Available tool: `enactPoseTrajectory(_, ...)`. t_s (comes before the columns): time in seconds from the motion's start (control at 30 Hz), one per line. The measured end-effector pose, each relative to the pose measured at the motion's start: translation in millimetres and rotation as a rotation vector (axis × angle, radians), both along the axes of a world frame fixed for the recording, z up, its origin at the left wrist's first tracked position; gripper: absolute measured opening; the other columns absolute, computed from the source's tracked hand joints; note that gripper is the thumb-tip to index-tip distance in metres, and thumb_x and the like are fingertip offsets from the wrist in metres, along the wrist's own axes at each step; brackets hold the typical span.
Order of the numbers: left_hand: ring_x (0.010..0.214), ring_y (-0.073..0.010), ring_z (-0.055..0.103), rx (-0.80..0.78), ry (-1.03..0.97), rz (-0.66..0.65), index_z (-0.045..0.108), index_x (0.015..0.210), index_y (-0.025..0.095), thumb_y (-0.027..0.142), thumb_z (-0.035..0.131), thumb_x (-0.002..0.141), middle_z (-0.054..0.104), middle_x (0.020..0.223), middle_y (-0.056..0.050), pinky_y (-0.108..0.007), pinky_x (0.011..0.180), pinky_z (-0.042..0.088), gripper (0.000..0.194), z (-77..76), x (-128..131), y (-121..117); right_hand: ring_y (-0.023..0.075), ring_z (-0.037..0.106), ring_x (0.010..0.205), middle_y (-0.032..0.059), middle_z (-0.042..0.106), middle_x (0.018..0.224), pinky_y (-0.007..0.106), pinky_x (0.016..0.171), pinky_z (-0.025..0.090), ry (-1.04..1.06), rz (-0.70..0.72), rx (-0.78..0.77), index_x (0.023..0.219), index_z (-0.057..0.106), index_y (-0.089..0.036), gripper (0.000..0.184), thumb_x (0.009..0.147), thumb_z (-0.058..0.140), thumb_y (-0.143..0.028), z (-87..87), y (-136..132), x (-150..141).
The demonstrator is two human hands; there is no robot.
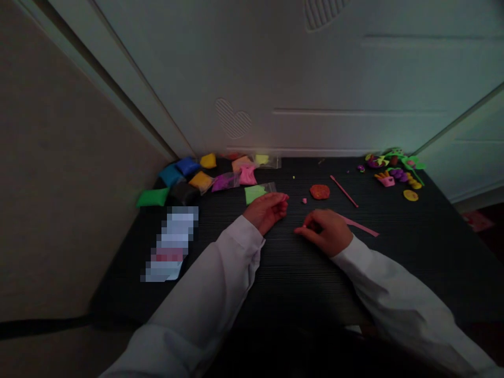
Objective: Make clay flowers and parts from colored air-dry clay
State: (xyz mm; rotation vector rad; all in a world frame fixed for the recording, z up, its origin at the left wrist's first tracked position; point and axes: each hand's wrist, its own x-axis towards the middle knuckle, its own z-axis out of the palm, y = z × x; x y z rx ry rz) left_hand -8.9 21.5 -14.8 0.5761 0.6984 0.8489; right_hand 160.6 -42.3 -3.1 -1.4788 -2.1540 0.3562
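Observation:
My left hand [270, 211] is closed, its fingers curled and a bit of pink clay [284, 198] showing at the fingertips. Across a small gap, my right hand [326, 231] pinches thumb against forefinger, with a tiny pink speck of clay [304, 227] between them. Just beyond the hands, a small pink clay lump [304, 200] lies on the dark table. Behind it is a flat orange-red clay piece [319, 192] with a speckled surface. A pink modelling stick [344, 191] lies to its right. Partly under my right hand rests a flat pink plastic tool [360, 226].
Bags of coloured clay, including a green bag [153, 198] and a light green bag [255, 194], cover the back left. A pixelated pale packet [171, 244] lies nearer. Small finished clay figures [397, 170] crowd the back right. A white panel [346, 131] stands behind the table.

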Motion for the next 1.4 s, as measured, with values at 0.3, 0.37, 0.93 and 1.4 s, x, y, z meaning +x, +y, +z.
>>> enactPoseTrajectory(0.3, 0.053, -0.0061, 0.052, 0.010, -0.003, -0.001, 0.059, 0.071, 0.009, 0.016, 0.058, 0.066, 0.055, 0.057, -0.001, -0.019, 0.051, 0.041, 0.009, 1.5, 0.1, -1.3, 0.0141, 0.049, 0.068, 0.0017, 0.061, 0.070, 0.030, 0.065, 0.026, -0.396, 0.103, 0.218, 0.088, 0.061, -0.023, 0.029, 0.082, 0.038, -0.039, -20.6, -13.0, -6.2)
enactPoseTrajectory(0.37, 0.053, -0.0061, 0.052, 0.014, -0.005, -0.003, 0.058, 0.072, 0.009, 0.016, 0.058, 0.066, 0.056, 0.057, -0.001, -0.019, 0.051, 0.041, 0.009, 1.1, -0.7, -1.2, 0.0143, 0.048, 0.068, 0.0017, 0.061, 0.071, 0.030, 0.064, 0.026, -0.420, 0.095, 0.209, 0.093, 0.060, -0.024, 0.030, 0.082, 0.037, -0.040, -20.0, -14.1, -7.3)
enactPoseTrajectory(0.93, 0.050, -0.0062, 0.052, 0.029, -0.016, 0.008, 0.059, 0.072, 0.010, 0.017, 0.059, 0.065, 0.057, 0.057, -0.001, -0.018, 0.049, 0.041, 0.010, -2.8, -2.1, 0.2, 0.0248, 0.039, 0.101, 0.0078, 0.045, 0.118, 0.044, 0.084, 0.023, -0.468, -0.012, 0.081, 0.117, 0.044, -0.029, 0.042, 0.080, 0.034, -0.045, -6.7, -51.0, -11.9)
enactPoseTrajectory(1.4, 0.050, -0.0061, 0.052, 0.030, -0.014, -0.004, 0.059, 0.072, 0.010, 0.017, 0.058, 0.066, 0.057, 0.057, -0.001, -0.019, 0.050, 0.041, 0.009, -2.8, -2.2, 0.4, 0.0249, 0.040, 0.102, 0.0068, 0.046, 0.119, 0.044, 0.083, 0.027, -0.408, 0.116, 0.110, 0.113, 0.049, -0.031, 0.037, 0.078, 0.040, -0.042, -5.3, -52.1, -12.2)
